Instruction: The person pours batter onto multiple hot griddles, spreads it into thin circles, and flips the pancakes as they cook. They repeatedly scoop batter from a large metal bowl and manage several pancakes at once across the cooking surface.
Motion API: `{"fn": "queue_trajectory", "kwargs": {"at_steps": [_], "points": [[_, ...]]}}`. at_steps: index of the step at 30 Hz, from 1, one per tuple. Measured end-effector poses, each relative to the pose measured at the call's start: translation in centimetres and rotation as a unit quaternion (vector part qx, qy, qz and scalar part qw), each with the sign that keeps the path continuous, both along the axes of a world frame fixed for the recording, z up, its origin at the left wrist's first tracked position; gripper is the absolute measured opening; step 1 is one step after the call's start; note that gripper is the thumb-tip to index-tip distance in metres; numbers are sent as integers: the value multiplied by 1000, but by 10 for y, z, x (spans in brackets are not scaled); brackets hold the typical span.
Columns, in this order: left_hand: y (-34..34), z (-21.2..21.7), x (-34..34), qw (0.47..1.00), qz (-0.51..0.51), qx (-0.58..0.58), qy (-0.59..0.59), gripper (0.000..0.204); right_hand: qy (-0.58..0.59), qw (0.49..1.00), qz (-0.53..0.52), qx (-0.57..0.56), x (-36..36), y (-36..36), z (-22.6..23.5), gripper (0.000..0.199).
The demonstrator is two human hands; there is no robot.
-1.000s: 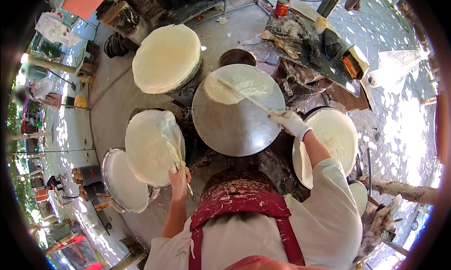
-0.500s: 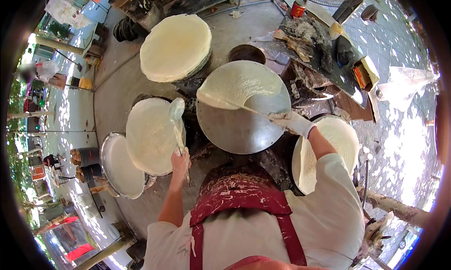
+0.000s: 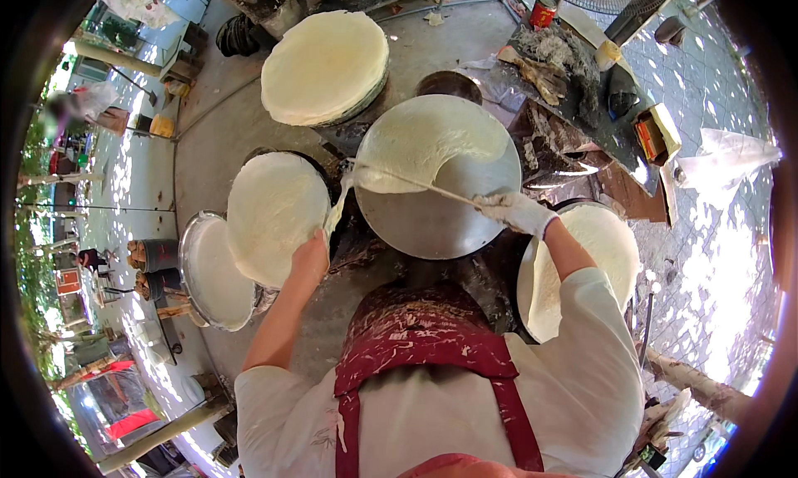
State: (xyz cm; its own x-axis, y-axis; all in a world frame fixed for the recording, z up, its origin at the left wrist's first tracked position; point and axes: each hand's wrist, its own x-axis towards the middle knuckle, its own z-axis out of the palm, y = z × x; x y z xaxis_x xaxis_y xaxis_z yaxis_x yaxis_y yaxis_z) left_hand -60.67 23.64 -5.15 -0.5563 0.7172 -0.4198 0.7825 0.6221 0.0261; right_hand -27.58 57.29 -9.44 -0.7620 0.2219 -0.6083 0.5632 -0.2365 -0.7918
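Stick [image 3: 420, 183] aslant over griddle [image 3: 432, 229], tip toward upper left, right hand [image 3: 517, 213] tight around it, left hand [image 3: 310, 258] around ladle [image 3: 339, 205]

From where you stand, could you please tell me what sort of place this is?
Probably an open-air flatbread-making spot: pale batter partly covers a round metal plate, the apron is splashed with white, and sunlight dapples the paving.
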Motion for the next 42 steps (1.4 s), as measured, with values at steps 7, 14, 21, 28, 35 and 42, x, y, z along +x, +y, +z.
{"fn": "queue_trajectory", "kwargs": {"at_steps": [7, 14, 21, 28, 35, 42], "points": [[-59, 20, 47, 988, -65, -83, -112, 22, -20, 976, -185, -113, 70, -109, 26, 36], [-70, 21, -3, 881, 20, 255, -399, 15, 95, 870, -414, -251, -43, -232, 20, 23], [-97, 43, -65, 766, 178, 373, -492, 6, -89, 903, -384, 172, -217, -315, -87, 37], [-150, 24, -79, 748, 214, 349, -522, 6, -217, 820, -476, 232, -139, -311, -87, 46], [-164, 24, -49, 742, 250, 339, -522, 7, -283, 889, -242, 266, -139, -324, -16, 47], [-137, 34, 7, 750, 237, 335, -519, 9, -223, 844, -347, 343, -45, -246, -43, 45]]}}
